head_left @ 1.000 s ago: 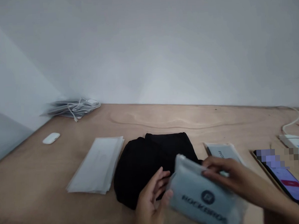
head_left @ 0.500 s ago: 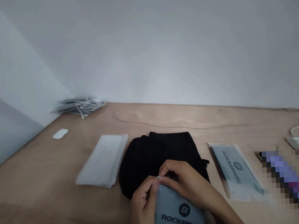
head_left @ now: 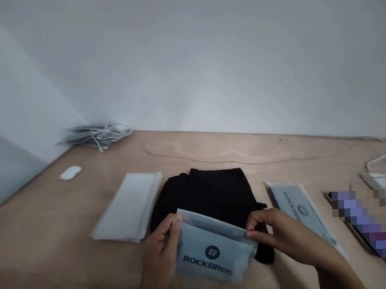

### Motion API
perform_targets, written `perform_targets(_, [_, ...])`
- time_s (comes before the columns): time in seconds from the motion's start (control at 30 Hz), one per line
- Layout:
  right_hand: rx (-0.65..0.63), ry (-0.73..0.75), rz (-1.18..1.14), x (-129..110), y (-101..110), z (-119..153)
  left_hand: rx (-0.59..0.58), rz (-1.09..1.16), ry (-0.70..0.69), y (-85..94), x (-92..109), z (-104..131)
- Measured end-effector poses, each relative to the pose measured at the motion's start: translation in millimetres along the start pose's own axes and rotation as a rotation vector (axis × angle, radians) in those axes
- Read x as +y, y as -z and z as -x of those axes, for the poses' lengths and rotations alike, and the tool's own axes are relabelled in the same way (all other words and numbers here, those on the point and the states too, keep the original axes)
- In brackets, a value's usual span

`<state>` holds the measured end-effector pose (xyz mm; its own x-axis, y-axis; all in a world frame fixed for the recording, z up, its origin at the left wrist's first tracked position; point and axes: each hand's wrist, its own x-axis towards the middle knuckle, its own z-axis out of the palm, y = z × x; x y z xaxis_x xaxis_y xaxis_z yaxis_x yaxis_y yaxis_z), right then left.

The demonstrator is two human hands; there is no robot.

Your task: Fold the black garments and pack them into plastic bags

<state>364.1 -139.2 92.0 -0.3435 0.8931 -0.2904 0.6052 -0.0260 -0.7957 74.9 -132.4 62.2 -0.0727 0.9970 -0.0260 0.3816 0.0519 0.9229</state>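
Between my two hands I hold up a frosted plastic bag (head_left: 214, 247) printed with a black logo and ROCKBROS; something grey-blue shows through it. My left hand (head_left: 161, 254) pinches its upper left corner, thumb in front. At the upper right corner, my right hand (head_left: 278, 232) pinches the edge between thumb and fingers. The bag's top edge is stretched between them. Behind it a folded black cloth item (head_left: 202, 191) lies on the table, partly hidden by the bag and hands.
Flat frosted bags (head_left: 128, 208) lie stacked on the left of the wooden table (head_left: 49, 238). A filled ROCKBROS bag (head_left: 293, 199) lies right, partly behind my right arm. Further out are a white case (head_left: 70, 173), cables (head_left: 111, 131) on grey packets, and a blurred-out object (head_left: 362, 226).
My hands were together at the bag's top edge. My right hand has moved right along it to the corner, and the bag is now spread out and shows more fully.
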Motion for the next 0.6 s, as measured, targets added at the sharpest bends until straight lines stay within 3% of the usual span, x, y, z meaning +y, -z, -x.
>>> perform_targets(0.4, [-0.070, -0.042, 0.000, 9, 3, -3, -0.024, -0.061, 0.054, -1.1, -12, -6])
perform_targets(0.5, [-0.023, 0.057, -0.078, 1, 1, -7, -0.045, -0.003, 0.059, -4.5, -9, -3])
perform_targets(0.6, [-0.066, 0.191, -0.168, -12, -10, -14, -0.095, 0.055, 0.030, -11.5, -1, 1])
